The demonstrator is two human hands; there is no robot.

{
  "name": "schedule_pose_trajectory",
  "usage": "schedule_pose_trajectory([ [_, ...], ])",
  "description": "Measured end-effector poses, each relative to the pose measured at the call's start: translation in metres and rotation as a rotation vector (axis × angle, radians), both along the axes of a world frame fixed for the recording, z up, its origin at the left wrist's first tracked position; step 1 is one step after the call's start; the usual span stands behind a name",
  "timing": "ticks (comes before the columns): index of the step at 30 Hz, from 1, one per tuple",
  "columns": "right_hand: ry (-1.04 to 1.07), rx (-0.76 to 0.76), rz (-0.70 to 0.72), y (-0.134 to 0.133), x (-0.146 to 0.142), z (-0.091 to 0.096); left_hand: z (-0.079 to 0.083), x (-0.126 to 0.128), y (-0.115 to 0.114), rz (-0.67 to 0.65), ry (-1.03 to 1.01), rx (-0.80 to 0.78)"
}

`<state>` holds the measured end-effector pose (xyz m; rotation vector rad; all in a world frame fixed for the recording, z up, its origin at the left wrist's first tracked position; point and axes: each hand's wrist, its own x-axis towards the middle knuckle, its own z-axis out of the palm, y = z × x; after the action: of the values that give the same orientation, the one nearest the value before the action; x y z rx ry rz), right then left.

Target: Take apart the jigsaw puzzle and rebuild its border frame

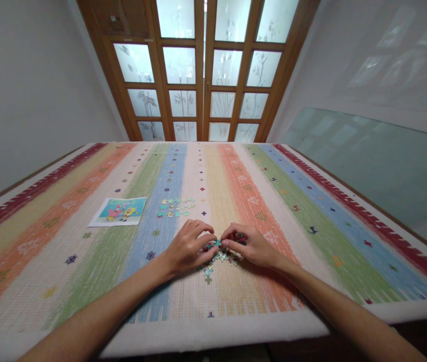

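Observation:
A loose pile of small jigsaw puzzle pieces (224, 256) lies on the striped tablecloth in front of me, partly hidden by my fingers. My right hand (253, 245) pinches a teal jigsaw puzzle piece (218, 243) at its fingertips, above the pile. On the other side, my left hand (193, 245) curves around the pile's edge. Its thumb and forefinger stand apart, with pieces showing between them, and the forefinger's tip is close to the teal piece. Whether it touches that piece I cannot tell.
Several puzzle pieces (176, 207) lie spread in rows beyond my left hand. Left of them is a printed cartoon picture (119, 211) on white paper. The striped tablecloth (96, 281) covers the table. Wooden glass-paned doors (204, 100) stand behind it, and a glass panel (367, 166) leans at the right wall.

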<state>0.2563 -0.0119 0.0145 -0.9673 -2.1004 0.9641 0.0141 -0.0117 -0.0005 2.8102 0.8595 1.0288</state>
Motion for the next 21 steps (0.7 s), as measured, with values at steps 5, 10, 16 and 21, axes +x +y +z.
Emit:
schedule_pose_trajectory([
  [5,-0.019,0.076,-0.037,0.003,0.003,-0.002,-0.002,-0.015,0.019,0.168,-0.034,0.022],
  [10,-0.019,0.145,-0.033,0.005,0.006,-0.001,-0.009,-0.031,0.038,0.348,0.02,0.008],
  [16,-0.035,0.168,-0.039,0.005,0.008,0.0,-0.01,-0.034,0.035,0.338,0.096,0.065],
  [21,-0.048,0.208,-0.05,0.006,0.011,0.001,-0.011,-0.033,0.031,0.362,0.115,0.043],
])
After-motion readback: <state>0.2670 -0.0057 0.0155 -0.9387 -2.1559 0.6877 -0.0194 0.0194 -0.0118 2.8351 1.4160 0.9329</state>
